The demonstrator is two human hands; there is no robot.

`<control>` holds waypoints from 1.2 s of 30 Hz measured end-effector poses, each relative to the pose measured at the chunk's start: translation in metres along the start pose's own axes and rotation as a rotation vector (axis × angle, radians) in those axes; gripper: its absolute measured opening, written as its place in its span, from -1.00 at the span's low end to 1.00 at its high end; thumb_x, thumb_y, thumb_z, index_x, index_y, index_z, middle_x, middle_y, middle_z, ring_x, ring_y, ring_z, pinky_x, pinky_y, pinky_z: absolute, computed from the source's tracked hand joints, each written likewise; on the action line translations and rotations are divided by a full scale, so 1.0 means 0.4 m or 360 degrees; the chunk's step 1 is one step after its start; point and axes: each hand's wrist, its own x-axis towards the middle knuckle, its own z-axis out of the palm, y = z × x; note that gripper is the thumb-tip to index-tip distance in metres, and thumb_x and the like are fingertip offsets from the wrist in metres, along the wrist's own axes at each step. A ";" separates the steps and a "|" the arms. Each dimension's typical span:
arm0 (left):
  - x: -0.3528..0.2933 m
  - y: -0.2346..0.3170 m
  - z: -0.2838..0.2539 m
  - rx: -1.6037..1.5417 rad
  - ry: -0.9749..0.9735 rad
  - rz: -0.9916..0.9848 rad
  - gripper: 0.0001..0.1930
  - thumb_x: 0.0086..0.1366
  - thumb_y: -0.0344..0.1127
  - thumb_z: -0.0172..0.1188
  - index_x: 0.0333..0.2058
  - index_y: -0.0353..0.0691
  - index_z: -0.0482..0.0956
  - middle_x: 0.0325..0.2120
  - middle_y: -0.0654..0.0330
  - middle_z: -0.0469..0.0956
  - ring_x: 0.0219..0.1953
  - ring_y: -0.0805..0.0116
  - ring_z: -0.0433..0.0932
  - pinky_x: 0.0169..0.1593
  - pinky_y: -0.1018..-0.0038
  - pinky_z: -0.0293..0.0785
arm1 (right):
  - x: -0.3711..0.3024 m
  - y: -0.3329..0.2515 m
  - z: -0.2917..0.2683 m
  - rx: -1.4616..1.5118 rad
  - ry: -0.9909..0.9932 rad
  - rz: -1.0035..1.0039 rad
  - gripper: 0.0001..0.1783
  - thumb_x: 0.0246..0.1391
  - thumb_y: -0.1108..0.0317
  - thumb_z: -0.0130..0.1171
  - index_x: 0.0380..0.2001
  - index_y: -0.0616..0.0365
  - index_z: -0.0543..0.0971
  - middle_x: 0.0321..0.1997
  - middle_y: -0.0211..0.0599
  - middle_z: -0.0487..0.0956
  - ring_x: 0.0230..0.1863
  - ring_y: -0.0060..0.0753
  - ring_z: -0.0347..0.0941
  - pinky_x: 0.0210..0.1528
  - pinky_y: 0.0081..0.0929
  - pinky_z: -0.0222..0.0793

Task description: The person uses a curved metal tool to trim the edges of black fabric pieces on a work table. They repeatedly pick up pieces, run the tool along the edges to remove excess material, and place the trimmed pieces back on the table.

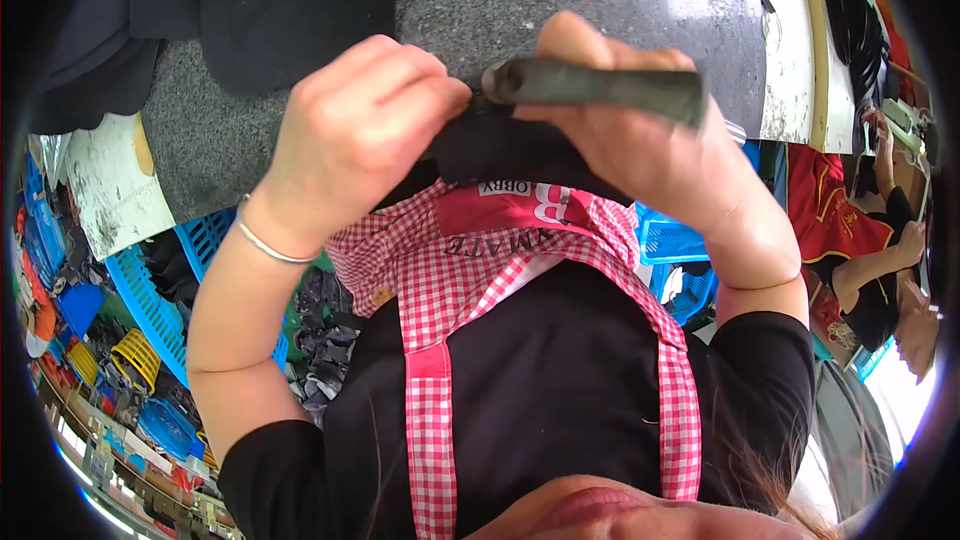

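Observation:
A dark, worn tool that looks like a hammer (610,90) is gripped in my right hand (640,140), rounded end toward the left and wider end toward the right. My left hand (365,120) is closed, thumb and fingers pinched at the edge of a black piece of material (500,152). This black piece lies between my hands at the near edge of the grey speckled worktop (470,0). The rounded end of the tool is close to my left fingertips; whether it touches the material I cannot tell. My right fingers partly hide the grip.
Black sheets of material (270,10) lie on the worktop at the far left. Blue baskets stand below, one at left (145,300) and one at right (670,240). At the right edge, another person's arm (880,265) shows near a red cloth (830,205).

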 end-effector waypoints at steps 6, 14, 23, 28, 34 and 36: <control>-0.034 -0.013 -0.009 -0.0015 0.0066 -0.0006 -0.72 0.03 -0.54 0.55 -0.22 -0.28 0.79 -0.26 0.18 0.69 -0.26 0.13 0.67 -0.22 0.31 0.65 | 0.011 -0.024 0.006 -0.0080 -0.0111 -0.0098 -0.67 0.29 0.18 0.45 -0.22 0.10 0.50 -0.41 -0.26 0.61 -0.39 -0.01 0.65 -0.39 -0.16 0.51; -0.124 0.022 -0.009 0.0135 0.0003 0.0267 -0.64 0.07 -0.39 0.52 -0.09 -0.14 0.84 -0.09 0.24 0.67 -0.09 0.20 0.62 -0.05 0.31 0.61 | 0.045 -0.056 0.025 0.0069 0.0000 -0.0133 -0.71 0.23 0.28 0.48 -0.24 0.07 0.51 -0.43 -0.16 0.61 -0.37 0.13 0.65 -0.42 -0.12 0.53; -0.103 0.056 0.077 0.0138 0.0149 0.0365 -0.63 0.18 -0.36 0.29 -0.02 -0.17 0.82 0.09 0.23 0.77 0.12 0.27 0.69 0.03 0.37 0.67 | 0.027 -0.042 0.026 -0.0136 -0.0069 -0.0242 -0.79 0.28 0.28 0.44 -0.16 0.05 0.60 -0.40 -0.18 0.61 -0.36 0.08 0.64 -0.38 -0.14 0.52; -0.205 0.114 0.058 -0.0238 -0.0234 0.0295 -0.67 0.22 -0.36 0.28 -0.05 -0.23 0.79 0.08 0.15 0.76 0.22 0.20 0.68 0.14 0.27 0.67 | -0.083 -0.040 0.036 0.0148 -0.0093 -0.0236 -0.65 0.29 0.10 0.40 -0.14 0.02 0.46 -0.51 -0.24 0.60 -0.53 -0.06 0.66 -0.53 -0.14 0.54; -0.155 0.103 -0.028 -0.0526 -0.1013 -0.0282 -0.64 0.33 -0.43 0.22 0.08 -0.17 0.75 0.13 0.13 0.72 0.33 0.15 0.58 0.39 0.16 0.42 | -0.232 -0.003 0.201 -0.0114 -0.0577 -0.0098 -0.64 0.29 0.11 0.39 -0.07 0.01 0.47 -0.42 -0.21 0.65 -0.53 -0.07 0.68 -0.56 -0.13 0.54; -0.009 0.021 -0.093 -0.0684 -0.0529 -0.0317 -0.71 0.37 -0.49 0.23 0.02 -0.21 0.76 -0.01 0.07 0.76 0.14 0.08 0.70 0.20 0.23 0.57 | -0.227 0.004 0.184 -0.0016 -0.0588 -0.0048 -0.65 0.29 0.11 0.38 -0.06 0.01 0.48 -0.43 -0.22 0.65 -0.52 -0.04 0.68 -0.54 -0.11 0.56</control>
